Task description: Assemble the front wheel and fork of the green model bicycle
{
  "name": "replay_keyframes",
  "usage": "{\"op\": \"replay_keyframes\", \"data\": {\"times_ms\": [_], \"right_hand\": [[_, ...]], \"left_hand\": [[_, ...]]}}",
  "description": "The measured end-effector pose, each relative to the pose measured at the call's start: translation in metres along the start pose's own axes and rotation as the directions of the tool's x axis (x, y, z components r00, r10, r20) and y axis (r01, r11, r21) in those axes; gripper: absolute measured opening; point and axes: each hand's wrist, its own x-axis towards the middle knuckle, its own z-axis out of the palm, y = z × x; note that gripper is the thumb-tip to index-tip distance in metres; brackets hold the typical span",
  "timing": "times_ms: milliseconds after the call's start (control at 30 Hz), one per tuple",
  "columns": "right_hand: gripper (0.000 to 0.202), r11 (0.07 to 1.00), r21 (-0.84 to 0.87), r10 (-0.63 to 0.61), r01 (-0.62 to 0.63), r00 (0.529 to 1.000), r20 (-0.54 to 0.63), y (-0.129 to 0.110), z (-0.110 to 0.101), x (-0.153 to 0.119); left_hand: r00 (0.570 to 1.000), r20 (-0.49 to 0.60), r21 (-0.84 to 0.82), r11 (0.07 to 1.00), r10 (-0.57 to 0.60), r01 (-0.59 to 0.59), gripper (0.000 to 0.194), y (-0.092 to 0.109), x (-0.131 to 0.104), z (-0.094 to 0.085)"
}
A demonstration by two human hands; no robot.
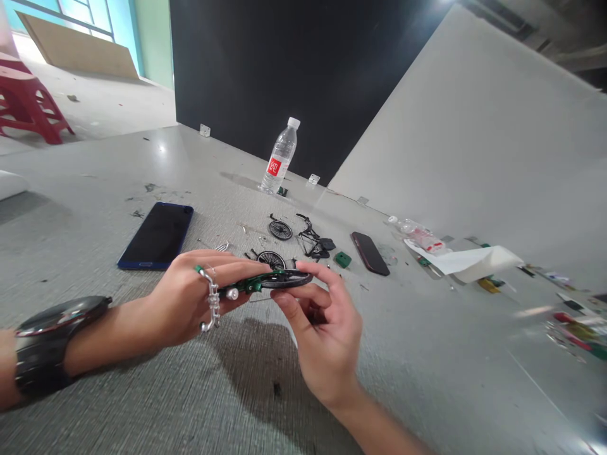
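My left hand [190, 297] is closed around a small green bicycle frame [253, 284] with silver handlebars [213, 300] hanging below the fingers. At the frame's right end is a black spoked wheel [294, 279], seen nearly edge-on. My right hand [327, 328] pinches this wheel between thumb and fingers. Both hands are raised over the grey table [403, 379]. Just beyond them lie a black wheel part [272, 260], another black wheel [280, 229], a black bicycle frame [309, 240] and a small green block [342, 259].
A dark phone [159, 235] lies left, and a second phone [370, 253] right. An upright water bottle [282, 157] stands behind the parts. Farther right are a lying bottle [420, 235], white paper [474, 262] and colourful small items [576, 332]. A red stool [31, 104] is far left.
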Motion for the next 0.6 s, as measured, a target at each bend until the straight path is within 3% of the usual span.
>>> {"op": "replay_keyframes", "data": {"times_ms": [367,500,600], "right_hand": [[0.036,0.982,0.139,0.123,-0.125,0.992,0.017,-0.0049,0.0001,0.0026],[0.037,0.932,0.281,0.210,-0.230,0.972,0.102,-0.0035,-0.0012,0.0073],[0.036,0.931,0.268,0.228,-0.247,0.969,0.099,-0.0025,-0.0014,0.0088]], "left_hand": [[0.999,0.036,0.048,0.999,0.005,-0.006,0.025,-0.0030,-0.0057,0.0005],[0.997,0.025,0.104,0.991,0.077,-0.079,0.027,-0.0055,-0.0062,0.0013],[0.991,0.023,0.093,0.987,0.132,-0.133,0.027,-0.0060,-0.0053,0.0015]]}}
